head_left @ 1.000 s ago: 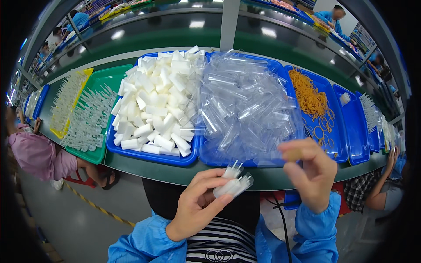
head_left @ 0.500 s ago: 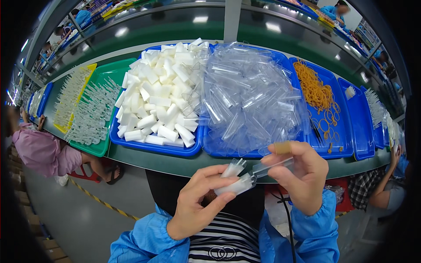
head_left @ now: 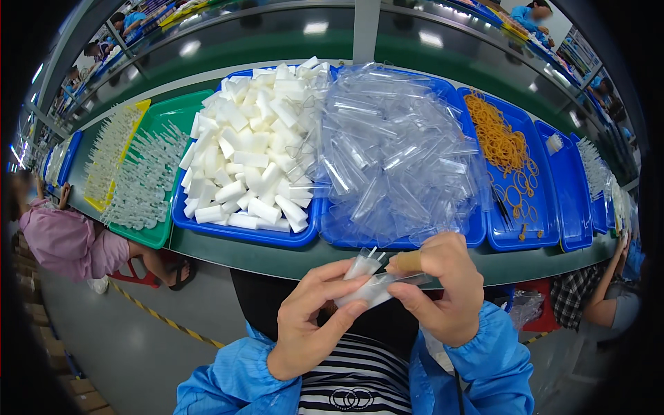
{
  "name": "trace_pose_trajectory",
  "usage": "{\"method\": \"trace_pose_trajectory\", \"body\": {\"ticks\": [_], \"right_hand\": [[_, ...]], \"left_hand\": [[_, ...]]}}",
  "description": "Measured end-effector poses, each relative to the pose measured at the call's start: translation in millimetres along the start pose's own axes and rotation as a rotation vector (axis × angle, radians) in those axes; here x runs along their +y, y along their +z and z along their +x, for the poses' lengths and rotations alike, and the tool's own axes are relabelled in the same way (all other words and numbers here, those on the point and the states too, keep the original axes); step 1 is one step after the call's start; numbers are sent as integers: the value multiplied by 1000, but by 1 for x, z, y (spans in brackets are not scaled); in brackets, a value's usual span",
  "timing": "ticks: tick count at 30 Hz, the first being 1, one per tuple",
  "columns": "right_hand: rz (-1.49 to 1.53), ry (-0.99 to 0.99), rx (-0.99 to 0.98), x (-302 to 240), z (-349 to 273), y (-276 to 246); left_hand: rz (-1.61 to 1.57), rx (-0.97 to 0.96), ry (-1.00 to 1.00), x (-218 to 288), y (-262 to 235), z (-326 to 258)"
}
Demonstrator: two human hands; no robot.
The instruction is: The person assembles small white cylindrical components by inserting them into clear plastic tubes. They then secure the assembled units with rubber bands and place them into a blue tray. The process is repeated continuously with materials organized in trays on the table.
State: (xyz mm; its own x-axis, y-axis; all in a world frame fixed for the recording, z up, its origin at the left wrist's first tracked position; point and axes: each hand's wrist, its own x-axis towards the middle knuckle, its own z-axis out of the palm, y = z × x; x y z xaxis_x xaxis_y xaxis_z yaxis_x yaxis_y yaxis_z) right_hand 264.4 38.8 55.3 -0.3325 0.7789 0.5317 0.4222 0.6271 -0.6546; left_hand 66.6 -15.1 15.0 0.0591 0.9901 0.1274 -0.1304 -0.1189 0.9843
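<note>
Closed around two white pieces in clear plastic sleeves is my left hand (head_left: 311, 321). One sleeved piece (head_left: 361, 267) points up, with thin white stick ends showing at its tip. The other white piece (head_left: 373, 293) lies lower, its end towards my right hand (head_left: 449, 294). Between thumb and fingers my right hand grips a clear plastic sleeve (head_left: 417, 279), which meets that end; how far the sleeve covers it I cannot tell. A tan band (head_left: 408, 261) wraps one finger of this hand.
Beyond my hands, blue trays hold white foam-like pieces (head_left: 252, 160), clear plastic sleeves (head_left: 398, 152) and orange rubber bands (head_left: 494, 135) with black tweezers (head_left: 499, 206). Leftward, a green tray (head_left: 181, 111) and a yellow tray (head_left: 143, 113) carry thin translucent sticks. Co-workers sit at both sides.
My right hand has moved left and slightly down, bringing its clear sleeve up against the lower white piece. My left hand keeps its hold, almost in the same place.
</note>
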Motion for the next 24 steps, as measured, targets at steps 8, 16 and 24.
{"method": "trace_pose_trajectory", "body": {"ticks": [8,16,24], "right_hand": [[-99,-116,37,-6,-10,7],[-170,-155,51,-3,-12,8],[-66,39,-123,-11,2,7]], "left_hand": [[154,71,178,1,4,3],[304,18,250,3,-3,6],[281,47,207,3,3,1]]}}
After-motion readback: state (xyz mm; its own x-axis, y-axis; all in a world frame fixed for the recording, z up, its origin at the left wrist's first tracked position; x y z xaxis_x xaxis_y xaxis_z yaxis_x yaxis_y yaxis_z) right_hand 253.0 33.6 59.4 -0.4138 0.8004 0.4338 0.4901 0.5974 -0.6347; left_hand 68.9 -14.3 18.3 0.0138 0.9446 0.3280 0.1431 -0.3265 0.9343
